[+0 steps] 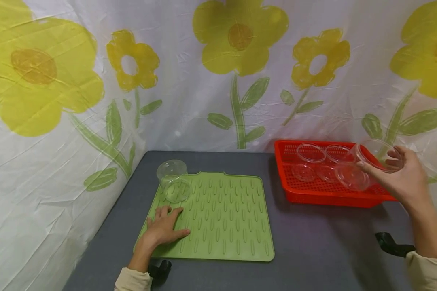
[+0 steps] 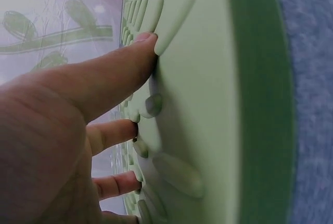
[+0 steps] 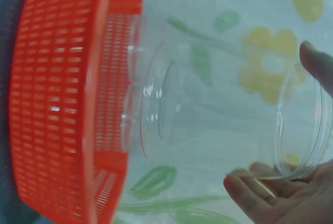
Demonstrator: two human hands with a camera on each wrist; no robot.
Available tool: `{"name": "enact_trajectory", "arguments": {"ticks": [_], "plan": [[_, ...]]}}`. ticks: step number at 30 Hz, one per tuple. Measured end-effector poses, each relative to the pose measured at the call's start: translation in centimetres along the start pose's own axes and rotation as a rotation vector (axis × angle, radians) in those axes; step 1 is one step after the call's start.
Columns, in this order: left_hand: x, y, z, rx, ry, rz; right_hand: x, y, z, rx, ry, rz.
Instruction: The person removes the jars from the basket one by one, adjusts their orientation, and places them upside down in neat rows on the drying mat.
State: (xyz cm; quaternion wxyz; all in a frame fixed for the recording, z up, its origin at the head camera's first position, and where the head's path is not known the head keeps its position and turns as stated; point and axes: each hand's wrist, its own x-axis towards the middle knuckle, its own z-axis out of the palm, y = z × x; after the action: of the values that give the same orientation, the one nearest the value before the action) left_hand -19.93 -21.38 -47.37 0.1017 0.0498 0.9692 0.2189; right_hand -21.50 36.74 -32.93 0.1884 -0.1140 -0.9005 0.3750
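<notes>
My right hand [image 1: 408,176] grips a clear plastic tub [image 1: 362,165] near its rim, thumb on one side and fingers on the other. The tub is tilted over the right part of a red plastic basket [image 1: 324,197]. In the right wrist view the tub [image 3: 218,114] looks empty, its base towards the basket. Fingers spread, my left hand [image 1: 164,228] rests on a green ribbed mat [image 1: 225,218], its fingertips touching the surface in the left wrist view. Another clear tub [image 1: 174,184] stands at the mat's far left corner, beyond the left hand.
Two more clear tubs, one on the left [image 1: 307,163] and one beside it [image 1: 329,169], stand inside the basket. The mat and basket lie on a dark grey table [image 1: 284,250]. A white flower-printed cloth [image 1: 182,101] hangs behind and along the left side.
</notes>
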Motion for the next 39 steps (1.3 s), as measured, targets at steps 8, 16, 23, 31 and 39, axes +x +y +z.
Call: {"name": "enact_trajectory", "arguments": {"ticks": [8,16,23,31,39], "plan": [[-0.3,-0.3,0.0,-0.023,-0.011,0.026,-1.4,-1.3,-1.1,-0.06,-0.063,-0.079],[-1.5,1.2,-2.0,-0.015,-0.004,0.077,-2.9,-3.0,-1.1,-0.083,-0.114,-0.167],[-2.2,3.9,-3.7,-0.051,0.031,0.206,-4.1,-4.8,-0.8,-0.092,-0.163,-0.25],[-1.9,8.1,-3.6,-0.187,0.106,0.316,-5.5,-7.2,0.6,-0.055,-0.247,-0.324],[-1.4,12.0,-2.4,-0.365,0.132,0.362,-6.6,-9.2,3.4,-0.031,-0.29,-0.4]]}}
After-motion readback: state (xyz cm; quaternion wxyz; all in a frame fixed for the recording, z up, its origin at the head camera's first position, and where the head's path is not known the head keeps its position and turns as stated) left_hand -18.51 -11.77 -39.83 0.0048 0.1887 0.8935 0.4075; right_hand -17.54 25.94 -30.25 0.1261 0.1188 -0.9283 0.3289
